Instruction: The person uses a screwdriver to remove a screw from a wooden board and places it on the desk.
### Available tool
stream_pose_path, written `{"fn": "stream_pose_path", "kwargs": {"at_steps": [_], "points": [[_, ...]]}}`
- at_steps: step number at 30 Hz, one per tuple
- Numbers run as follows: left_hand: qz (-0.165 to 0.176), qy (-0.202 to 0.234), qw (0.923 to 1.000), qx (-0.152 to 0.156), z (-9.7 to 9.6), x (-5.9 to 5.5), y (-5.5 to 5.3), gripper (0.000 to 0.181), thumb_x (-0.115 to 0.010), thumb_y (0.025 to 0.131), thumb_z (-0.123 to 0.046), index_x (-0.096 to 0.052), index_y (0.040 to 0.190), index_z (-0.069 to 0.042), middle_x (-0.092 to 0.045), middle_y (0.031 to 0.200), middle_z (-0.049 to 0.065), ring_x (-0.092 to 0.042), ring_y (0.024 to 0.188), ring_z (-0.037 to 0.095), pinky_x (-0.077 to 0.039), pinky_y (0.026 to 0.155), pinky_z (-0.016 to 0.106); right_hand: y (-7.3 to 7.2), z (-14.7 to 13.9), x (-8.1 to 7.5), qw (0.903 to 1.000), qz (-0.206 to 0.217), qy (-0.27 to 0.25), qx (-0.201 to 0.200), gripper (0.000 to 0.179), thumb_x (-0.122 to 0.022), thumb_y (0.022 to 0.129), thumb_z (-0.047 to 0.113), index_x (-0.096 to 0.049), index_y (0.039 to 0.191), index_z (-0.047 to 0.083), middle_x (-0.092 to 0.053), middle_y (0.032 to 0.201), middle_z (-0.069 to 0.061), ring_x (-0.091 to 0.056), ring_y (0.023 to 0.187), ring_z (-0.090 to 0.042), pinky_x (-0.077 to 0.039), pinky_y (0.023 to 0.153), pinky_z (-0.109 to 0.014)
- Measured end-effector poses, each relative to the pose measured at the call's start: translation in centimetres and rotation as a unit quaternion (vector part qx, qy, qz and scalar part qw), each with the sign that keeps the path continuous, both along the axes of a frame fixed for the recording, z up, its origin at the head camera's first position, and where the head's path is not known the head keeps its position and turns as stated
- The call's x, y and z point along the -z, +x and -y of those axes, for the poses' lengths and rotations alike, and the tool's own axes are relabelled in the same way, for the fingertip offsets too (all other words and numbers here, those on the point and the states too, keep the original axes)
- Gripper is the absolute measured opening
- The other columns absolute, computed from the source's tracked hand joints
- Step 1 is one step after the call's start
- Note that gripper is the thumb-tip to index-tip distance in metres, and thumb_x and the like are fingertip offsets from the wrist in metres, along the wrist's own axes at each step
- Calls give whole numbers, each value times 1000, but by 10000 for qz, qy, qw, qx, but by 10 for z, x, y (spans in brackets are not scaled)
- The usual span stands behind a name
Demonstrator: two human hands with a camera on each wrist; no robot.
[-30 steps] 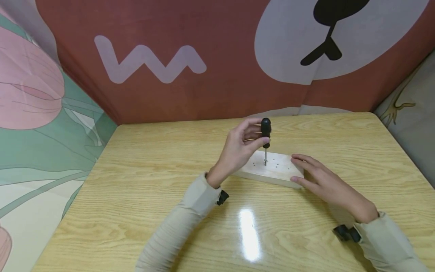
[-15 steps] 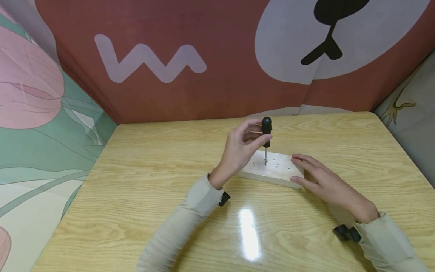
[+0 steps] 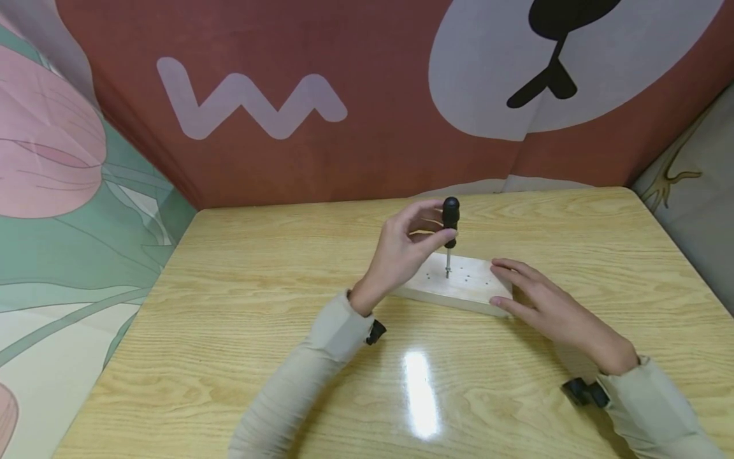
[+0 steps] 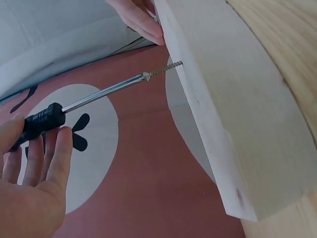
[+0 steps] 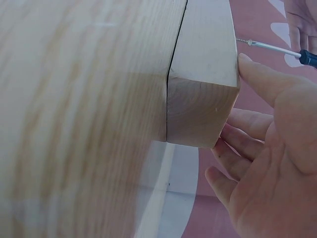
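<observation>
My left hand [image 3: 398,248] grips the black handle of a screwdriver [image 4: 104,95] between thumb and fingers. The screwdriver stands nearly upright, its metal shaft pointing down at a screw [image 4: 166,68]. The blade meets the screw head, and the screw's point is in the top face of a pale wooden block [image 3: 459,298]; much of its thread shows above the wood. On the block's right end lies my right hand [image 3: 550,306], thumb at the near edge and fingertips at the far corner, holding it from both sides. Several small holes dot the block's top.
The block lies flat on a wood-grain table [image 3: 229,331], towards its back right. A printed cloth [image 3: 367,166] with a red and white pattern hangs behind the table. Each wrist carries a small black camera, one near the left sleeve [image 3: 338,331].
My left thumb shifts slightly up and back on the screwdriver handle, and the left wrist moves a little right, then back. The block and my right hand stay in place.
</observation>
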State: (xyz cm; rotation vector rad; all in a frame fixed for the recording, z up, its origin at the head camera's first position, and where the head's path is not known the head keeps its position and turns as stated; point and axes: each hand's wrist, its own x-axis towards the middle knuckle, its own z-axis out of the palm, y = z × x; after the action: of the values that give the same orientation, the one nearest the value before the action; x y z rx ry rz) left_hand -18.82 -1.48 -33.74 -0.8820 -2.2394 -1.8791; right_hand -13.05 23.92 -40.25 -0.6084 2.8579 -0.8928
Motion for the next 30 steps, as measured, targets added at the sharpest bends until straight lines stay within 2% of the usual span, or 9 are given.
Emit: {"fn": "stream_pose_path", "kwargs": {"at_steps": [3, 9, 12, 15, 24, 30], "points": [[-26, 130, 9999, -36, -2, 1, 0, 38, -72, 89, -3, -60, 126, -2, -69, 105, 20, -72, 93, 26, -61, 83, 25, 0, 0, 0, 10000, -13, -24, -42, 63, -59, 100, 38, -44, 147, -1, -38, 153, -22, -37, 140, -46, -37, 107, -67], [266, 544, 9979, 230, -4, 2, 1, 37, -65, 92, 5, -57, 128, 4, -66, 119, 25, -67, 109, 32, -60, 91, 31, -1, -1, 0, 10000, -23, -19, -66, 63, -61, 99, 36, -44, 146, -2, -38, 153, -23, -37, 140, -46, -38, 106, -66], [328, 512, 9977, 289, -3, 0, 1, 37, -63, 92, 6, -55, 128, 5, -66, 122, 26, -68, 110, 34, -59, 92, 30, -1, -2, 1, 9999, -65, -16, -102, 63, -61, 99, 35, -44, 146, -3, -38, 153, -24, -37, 139, -46, -39, 105, -66], [240, 420, 9984, 276, -2, 1, 0, 37, -65, 92, 5, -55, 128, 5, -68, 120, 26, -70, 106, 35, -59, 91, 28, -1, -2, 2, 9999, -99, -12, -107, 62, -62, 99, 34, -44, 146, -3, -38, 152, -24, -38, 138, -47, -39, 104, -66], [42, 582, 9983, 41, -4, 5, -1, 37, -69, 89, 4, -56, 123, 5, -69, 113, 27, -71, 97, 37, -61, 87, 30, -2, -2, 1, 9999, -68, -30, -118, 62, -61, 99, 34, -44, 146, -3, -38, 152, -24, -38, 138, -47, -38, 104, -66], [202, 510, 9982, 259, -3, 4, 0, 40, -62, 94, 5, -55, 133, 5, -66, 120, 27, -69, 106, 36, -60, 89, 29, -1, -1, 1, 9999, -88, -43, -115, 62, -61, 99, 34, -44, 146, -3, -38, 152, -24, -37, 139, -47, -38, 105, -66]]}}
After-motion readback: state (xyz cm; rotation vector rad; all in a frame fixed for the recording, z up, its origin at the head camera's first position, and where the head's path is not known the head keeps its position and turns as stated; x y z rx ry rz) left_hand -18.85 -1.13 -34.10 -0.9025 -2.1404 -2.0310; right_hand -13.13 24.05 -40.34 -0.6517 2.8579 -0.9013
